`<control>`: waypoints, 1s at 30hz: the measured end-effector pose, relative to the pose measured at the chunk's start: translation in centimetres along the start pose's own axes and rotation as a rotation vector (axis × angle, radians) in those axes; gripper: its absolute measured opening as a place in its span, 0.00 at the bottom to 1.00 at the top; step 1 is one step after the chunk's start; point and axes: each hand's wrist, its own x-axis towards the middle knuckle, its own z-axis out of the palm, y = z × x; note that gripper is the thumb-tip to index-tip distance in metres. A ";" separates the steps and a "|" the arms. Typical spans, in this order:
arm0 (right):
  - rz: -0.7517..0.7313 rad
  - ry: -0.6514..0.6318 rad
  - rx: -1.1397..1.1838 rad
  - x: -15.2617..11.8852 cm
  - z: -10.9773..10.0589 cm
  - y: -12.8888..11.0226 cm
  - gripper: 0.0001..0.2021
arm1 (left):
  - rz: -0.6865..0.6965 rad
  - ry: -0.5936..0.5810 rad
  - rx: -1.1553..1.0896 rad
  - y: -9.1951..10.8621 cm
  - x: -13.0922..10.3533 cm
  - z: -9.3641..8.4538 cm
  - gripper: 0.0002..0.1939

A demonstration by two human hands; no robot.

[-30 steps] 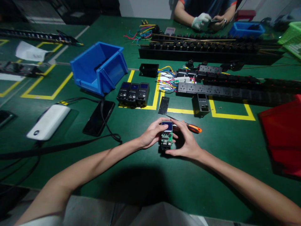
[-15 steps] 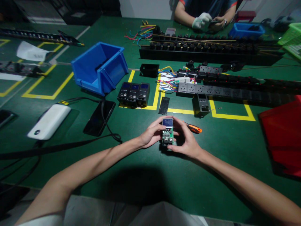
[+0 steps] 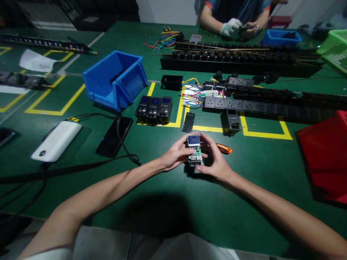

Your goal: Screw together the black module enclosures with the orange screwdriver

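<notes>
Between my two hands is a green circuit board (image 3: pixel 199 153) with a small screen at its top end and metal ports at its lower end. My left hand (image 3: pixel 177 153) grips its left side, the thumb lying across the front below the screen. My right hand (image 3: pixel 217 160) is closed round the right side, its thumb at the lower ports and fingers near the top. Just beyond the right hand lies an orange-and-black tool handle (image 3: pixel 224 148), its other end hidden. Farther off are a flat black cover plate (image 3: pixel 188 122) and an open black housing (image 3: pixel 232 120).
Three black modules (image 3: pixel 154 109) stand beside a blue bin (image 3: pixel 115 81). Black socket strips (image 3: pixel 244 104) with loose wires run rightward. A phone (image 3: pixel 115 137), white power bank (image 3: pixel 56 141) and cables lie left; a red bin (image 3: pixel 325 155) stands right. Across the table, a person's gloved hand (image 3: pixel 231 28) shows.
My left thumb has moved down from the screen's edge onto the board's components. The board is tilted slightly differently. Both hands still hold it in nearly the same place.
</notes>
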 end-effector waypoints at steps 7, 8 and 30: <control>-0.164 0.004 -0.151 0.1 -0.2 0.0 0.55 | 0.057 -0.004 0.092 -0.5 -0.1 0.1 0.45; -0.180 0.006 -0.156 0.0 -0.2 0.0 0.55 | 0.058 -0.002 0.105 -0.6 -0.1 0.1 0.45; -0.309 0.047 -0.494 -2.3 -0.7 -0.4 0.53 | 0.528 -0.276 1.233 1.3 -0.6 -1.8 0.55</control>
